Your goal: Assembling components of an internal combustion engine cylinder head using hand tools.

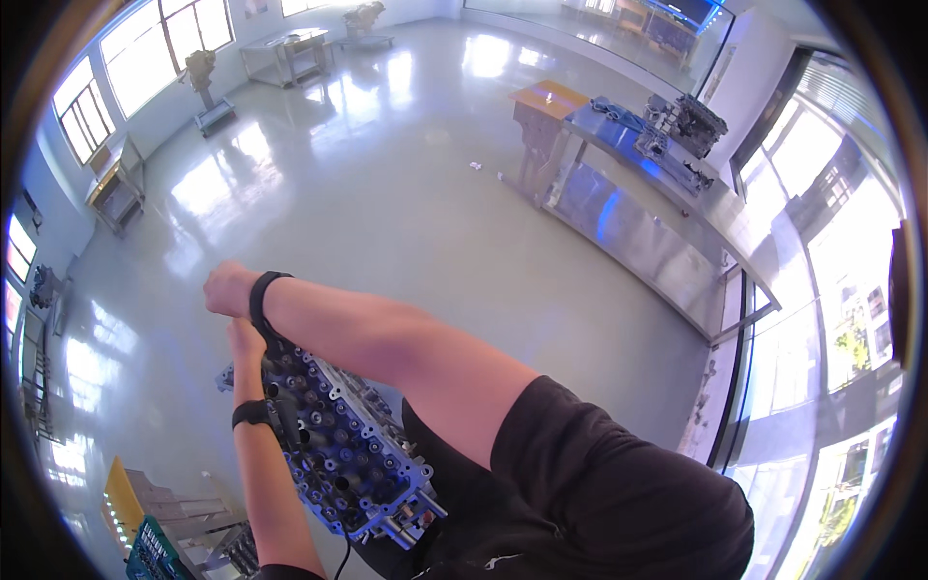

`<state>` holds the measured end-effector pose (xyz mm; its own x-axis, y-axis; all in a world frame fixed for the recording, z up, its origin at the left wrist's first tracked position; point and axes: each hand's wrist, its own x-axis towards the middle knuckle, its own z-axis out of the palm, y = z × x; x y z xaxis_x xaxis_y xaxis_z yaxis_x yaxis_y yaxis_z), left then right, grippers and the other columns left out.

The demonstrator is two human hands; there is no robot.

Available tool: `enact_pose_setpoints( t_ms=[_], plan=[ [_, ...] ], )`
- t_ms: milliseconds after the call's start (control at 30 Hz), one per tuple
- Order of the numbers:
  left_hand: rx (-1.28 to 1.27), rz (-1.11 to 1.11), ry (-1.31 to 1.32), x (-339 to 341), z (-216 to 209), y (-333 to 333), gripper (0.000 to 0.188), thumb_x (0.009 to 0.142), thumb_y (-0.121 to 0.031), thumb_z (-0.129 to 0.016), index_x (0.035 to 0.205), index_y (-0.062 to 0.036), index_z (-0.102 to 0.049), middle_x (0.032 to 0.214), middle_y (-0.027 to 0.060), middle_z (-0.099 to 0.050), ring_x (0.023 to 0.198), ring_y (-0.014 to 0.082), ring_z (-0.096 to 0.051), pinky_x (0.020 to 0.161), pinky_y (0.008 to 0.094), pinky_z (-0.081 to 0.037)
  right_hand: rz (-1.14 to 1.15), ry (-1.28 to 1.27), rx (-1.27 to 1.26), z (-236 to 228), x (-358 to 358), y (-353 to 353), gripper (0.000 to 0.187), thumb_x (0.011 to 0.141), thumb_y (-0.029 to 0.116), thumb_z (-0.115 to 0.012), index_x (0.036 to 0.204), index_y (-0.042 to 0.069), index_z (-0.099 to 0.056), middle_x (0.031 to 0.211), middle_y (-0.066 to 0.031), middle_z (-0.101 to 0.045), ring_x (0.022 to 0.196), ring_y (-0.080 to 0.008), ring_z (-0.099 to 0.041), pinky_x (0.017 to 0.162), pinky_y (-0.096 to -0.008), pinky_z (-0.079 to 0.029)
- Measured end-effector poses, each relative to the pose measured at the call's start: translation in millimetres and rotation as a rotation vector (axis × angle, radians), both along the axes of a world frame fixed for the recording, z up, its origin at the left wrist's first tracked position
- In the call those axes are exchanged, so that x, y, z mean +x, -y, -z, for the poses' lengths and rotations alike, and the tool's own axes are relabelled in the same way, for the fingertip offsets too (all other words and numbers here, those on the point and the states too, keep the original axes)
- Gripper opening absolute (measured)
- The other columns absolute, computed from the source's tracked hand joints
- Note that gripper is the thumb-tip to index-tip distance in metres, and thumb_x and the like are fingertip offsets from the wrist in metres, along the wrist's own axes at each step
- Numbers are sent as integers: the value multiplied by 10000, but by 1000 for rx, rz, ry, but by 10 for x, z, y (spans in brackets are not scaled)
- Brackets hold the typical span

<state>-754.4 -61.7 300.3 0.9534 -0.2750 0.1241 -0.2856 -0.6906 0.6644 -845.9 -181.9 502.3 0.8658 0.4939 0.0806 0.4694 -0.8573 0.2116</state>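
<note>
My right hand is closed in a fist at the far end of my outstretched right arm. What it holds, if anything, is hidden. Just below it, my left hand meets or nearly meets its underside, with the fingers out of sight behind the right hand. Beneath both forearms lies a metal engine cylinder head, its top face full of round bores and valve springs. The hands are over its far left end. Each wrist wears a black strap with a dark unit, and a thin black cable hangs near the left forearm.
At lower left stand a green tool case and a wood-topped bench. A steel workbench with engine parts is at right, beside a glass wall. More benches and an engine on a stand line the far left.
</note>
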Motion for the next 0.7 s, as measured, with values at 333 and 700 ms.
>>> enact_pose_setpoints(
  t_ms=[333, 700],
  plan=[
    [126, 159, 224, -261, -197, 156, 255, 900, -160, -499, 990, 43, -626, 971, 285, -641, 979, 466, -588, 762, 521, -462, 419, -262, 28, 167, 212, -23, 204, 790, 175, -666, 982, 179, -736, 971, 33, -687, 848, -160, -669, 496, -336, -496],
    [-117, -36, -2, -155, -75, 108, 214, 823, -126, -635, 939, 55, -628, 862, 250, -673, 847, 404, -664, 735, 461, -526, 16, -72, -62, 126, 22, 42, 190, 766, 219, -720, 923, 116, -746, 954, -63, -722, 927, -245, -687, 687, -364, -558]
  ],
)
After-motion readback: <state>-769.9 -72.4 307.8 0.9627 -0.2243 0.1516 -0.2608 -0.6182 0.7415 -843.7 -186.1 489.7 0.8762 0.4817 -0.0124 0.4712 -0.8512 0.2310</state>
